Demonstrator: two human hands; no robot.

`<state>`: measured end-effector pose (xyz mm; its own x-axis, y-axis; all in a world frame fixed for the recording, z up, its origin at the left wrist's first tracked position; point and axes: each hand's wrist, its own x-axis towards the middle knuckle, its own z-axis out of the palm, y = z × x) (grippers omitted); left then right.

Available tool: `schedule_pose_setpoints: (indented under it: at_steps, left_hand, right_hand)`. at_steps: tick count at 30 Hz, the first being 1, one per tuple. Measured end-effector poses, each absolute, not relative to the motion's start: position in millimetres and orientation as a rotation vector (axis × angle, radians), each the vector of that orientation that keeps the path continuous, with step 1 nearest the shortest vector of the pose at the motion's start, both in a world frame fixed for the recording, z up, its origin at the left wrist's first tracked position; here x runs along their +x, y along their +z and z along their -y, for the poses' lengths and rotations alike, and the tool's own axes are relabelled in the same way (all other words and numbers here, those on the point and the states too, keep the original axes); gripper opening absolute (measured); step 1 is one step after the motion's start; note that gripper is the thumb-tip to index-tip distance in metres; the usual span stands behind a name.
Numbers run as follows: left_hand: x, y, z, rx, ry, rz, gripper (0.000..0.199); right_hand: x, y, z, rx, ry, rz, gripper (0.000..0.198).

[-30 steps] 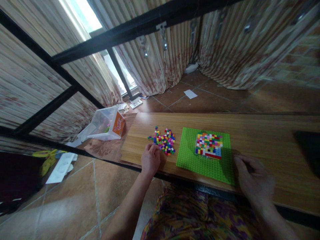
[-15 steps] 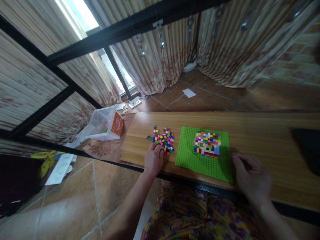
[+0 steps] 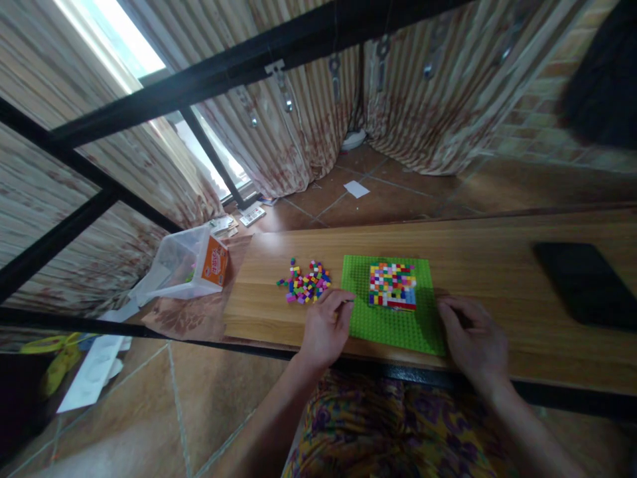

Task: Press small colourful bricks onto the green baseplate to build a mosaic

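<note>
My left hand (image 3: 327,326) is over the left edge of a green studded baseplate (image 3: 398,333). Its thumb and fingers are pinched together on a small dark brick, only a sliver of which shows. To its left lies a loose pile of small coloured building bricks (image 3: 309,282). On the baseplate sits a square block of tightly set multicoloured bricks (image 3: 393,284), with a red strip along its near side. My right hand (image 3: 475,340) rests by the baseplate's right edge, fingers curled and closed; what lies inside them, if anything, is hidden.
A black flat object (image 3: 587,282) lies on the wooden table (image 3: 497,259) at the right. Left of the table stands a clear plastic box (image 3: 174,265) with an orange label. A black metal frame (image 3: 199,83) crosses in front of the curtains (image 3: 308,126).
My left hand has moved right, from the brick pile to the baseplate's left edge, fingers pinched. My right hand stays beside the baseplate. The camera view has turned to the right.
</note>
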<state>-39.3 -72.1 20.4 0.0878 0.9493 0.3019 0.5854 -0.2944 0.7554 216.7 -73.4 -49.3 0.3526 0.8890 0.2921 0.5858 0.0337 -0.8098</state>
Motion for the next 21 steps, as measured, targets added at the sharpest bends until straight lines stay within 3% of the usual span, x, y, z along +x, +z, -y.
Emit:
schedule_pose_setpoints:
  at_steps: [7,21]
  left_hand:
    - [9,22,50,2.085,0.983,-1.417,0.013]
    - [27,43,18,2.4,0.506,-1.387,0.028]
  right_hand:
    - [214,-49,72,-1.61,0.388,1.389,0.026]
    - [212,-47,72,-1.552,0.418,1.382,0.024]
